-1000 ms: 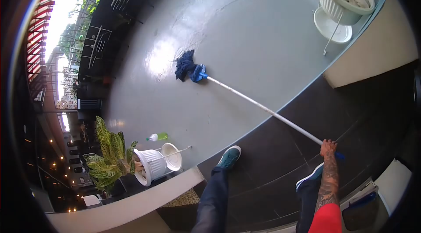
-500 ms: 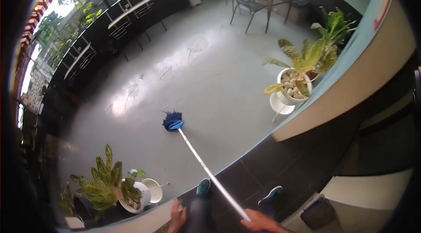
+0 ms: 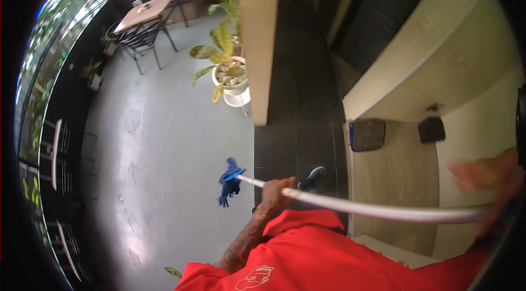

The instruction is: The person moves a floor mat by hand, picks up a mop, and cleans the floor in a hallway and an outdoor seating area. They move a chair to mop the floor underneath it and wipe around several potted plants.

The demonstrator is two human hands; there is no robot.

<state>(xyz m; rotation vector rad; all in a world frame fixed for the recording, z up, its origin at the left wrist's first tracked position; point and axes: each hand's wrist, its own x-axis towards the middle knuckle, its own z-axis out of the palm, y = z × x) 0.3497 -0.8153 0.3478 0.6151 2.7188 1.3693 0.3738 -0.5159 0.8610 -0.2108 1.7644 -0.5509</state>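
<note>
Left hand [image 3: 278, 193]: grip closed round the white handle [image 3: 372, 209];
Right hand [image 3: 482, 175]: blurred near the handle; cannot tell its grip;
Mop head [image 3: 230, 179]: blue, over grey floor [image 3: 181, 137].

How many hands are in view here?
2: the left hand, closed around the mop shaft, and the right hand, blurred and partly cut off, near the shaft's end at picture right.

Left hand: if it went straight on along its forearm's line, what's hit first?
Beyond the white pole in its grip, the left hand would probably meet the dark tiled floor; depth is unclear here.
</note>
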